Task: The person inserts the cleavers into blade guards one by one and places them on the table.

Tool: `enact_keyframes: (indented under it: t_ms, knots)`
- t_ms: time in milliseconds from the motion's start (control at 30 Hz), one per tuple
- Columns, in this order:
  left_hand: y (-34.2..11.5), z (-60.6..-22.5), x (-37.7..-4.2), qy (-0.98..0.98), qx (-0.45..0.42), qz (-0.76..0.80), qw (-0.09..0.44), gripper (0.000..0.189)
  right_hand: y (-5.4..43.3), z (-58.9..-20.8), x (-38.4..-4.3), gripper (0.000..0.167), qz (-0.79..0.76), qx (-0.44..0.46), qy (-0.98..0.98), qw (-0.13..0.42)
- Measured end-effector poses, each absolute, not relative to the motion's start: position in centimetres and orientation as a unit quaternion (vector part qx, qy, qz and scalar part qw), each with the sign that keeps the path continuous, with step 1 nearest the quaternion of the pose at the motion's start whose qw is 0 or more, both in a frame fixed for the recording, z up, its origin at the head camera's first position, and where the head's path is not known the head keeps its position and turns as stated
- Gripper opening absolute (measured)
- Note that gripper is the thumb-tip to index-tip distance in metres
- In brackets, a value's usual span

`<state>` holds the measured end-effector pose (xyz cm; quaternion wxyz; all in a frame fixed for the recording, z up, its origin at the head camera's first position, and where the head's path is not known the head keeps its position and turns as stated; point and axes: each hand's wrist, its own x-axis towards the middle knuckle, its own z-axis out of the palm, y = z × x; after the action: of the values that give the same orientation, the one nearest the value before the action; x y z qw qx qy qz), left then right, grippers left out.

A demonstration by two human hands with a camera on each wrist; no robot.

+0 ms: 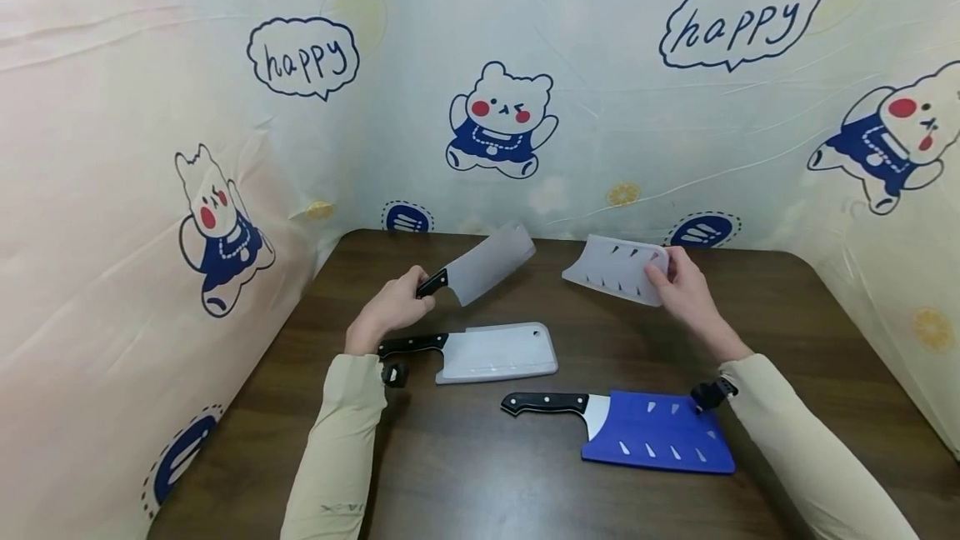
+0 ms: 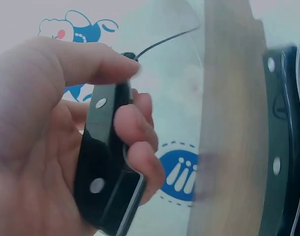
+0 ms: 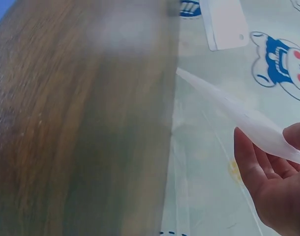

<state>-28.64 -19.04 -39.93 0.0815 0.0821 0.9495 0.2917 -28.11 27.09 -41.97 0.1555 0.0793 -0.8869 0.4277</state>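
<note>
In the head view my left hand (image 1: 390,305) grips the black riveted handle of a bare cleaver (image 1: 491,265) over the far left of the table. The left wrist view shows thumb and fingers wrapped around that handle (image 2: 103,142). On the right, my right hand (image 1: 686,292) pinches one end of a white slotted blade cover (image 1: 609,267). Its thumb lies on one face and its fingers on the other, as the right wrist view shows of the cover (image 3: 238,110). A gap separates the bare blade from the cover.
A cleaver in a white cover (image 1: 495,354) lies below my left hand, its black handle near that wrist. Nearer the front lies a cleaver in a blue slotted cover (image 1: 652,433), partly under my right wrist. The brown table (image 1: 465,490) meets a printed curtain (image 1: 600,148) behind.
</note>
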Motion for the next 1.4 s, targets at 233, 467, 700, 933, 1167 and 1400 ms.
enact_keyframes:
  t_ms: [233, 467, 700, 933, 1167, 1400]
  knots:
    - [-17.4, -39.5, -28.3, 0.937, 0.072, 0.34, 0.042, 0.044, 27.8, -40.6, -27.0, 0.039, 0.468, 0.053, -0.865, 0.172]
    - [-15.9, -39.3, -28.1, 0.926, 0.074, 0.371, -0.015, 0.05, 28.3, -39.8, -26.0, 0.044, 0.552, 0.033, -0.812, 0.187]
    - [-14.6, -39.2, -27.8, 0.919, 0.088, 0.383, -0.043, 0.054, 29.0, -38.8, -25.4, 0.041, 0.666, 0.057, -0.722, 0.18]
    - [-14.3, -39.1, -27.2, 0.917, 0.106, 0.377, -0.074, 0.058, 29.3, -38.2, -24.8, 0.042, 0.731, 0.036, -0.652, 0.197]
    - [-14.1, -38.4, -26.0, 0.919, 0.127, 0.363, -0.087, 0.059, 29.3, -37.3, -24.1, 0.046, 0.742, 0.03, -0.635, 0.212]
    - [-14.1, -38.0, -25.4, 0.92, 0.131, 0.358, -0.09, 0.056, 29.1, -36.5, -23.5, 0.045, 0.744, 0.053, -0.63, 0.219]
